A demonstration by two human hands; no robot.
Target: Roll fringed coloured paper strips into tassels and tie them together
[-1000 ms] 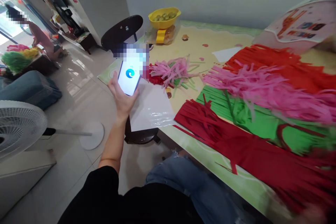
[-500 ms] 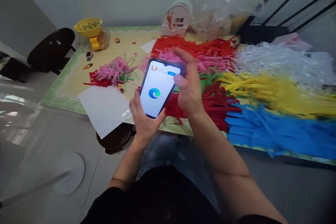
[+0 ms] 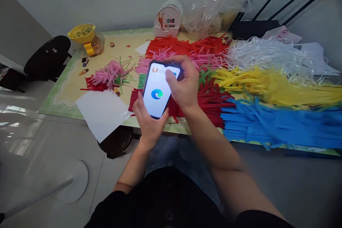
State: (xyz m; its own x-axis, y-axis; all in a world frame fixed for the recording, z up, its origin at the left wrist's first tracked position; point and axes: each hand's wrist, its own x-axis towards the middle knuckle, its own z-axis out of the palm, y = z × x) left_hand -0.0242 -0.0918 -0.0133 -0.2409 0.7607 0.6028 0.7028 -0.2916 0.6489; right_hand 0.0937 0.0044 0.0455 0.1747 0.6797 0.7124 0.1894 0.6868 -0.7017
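My left hand grips the lower end of a phone whose lit white screen shows a blue logo. My right hand wraps round the phone's top edge, its thumb resting on the upper screen. The phone hovers above the near edge of the table, over red fringed paper strips. Pink strips lie to the left, with yellow strips and blue strips to the right.
A white sheet overhangs the table's near edge. A yellow bowl of green fruit stands at the far left corner. White shredded strips and a clear plastic bag lie at the back. Black stools stand left.
The view has swung right from the table's left end. My right hand has come in and closed on the phone's top, thumb now on the screen; the left hand keeps its hold.
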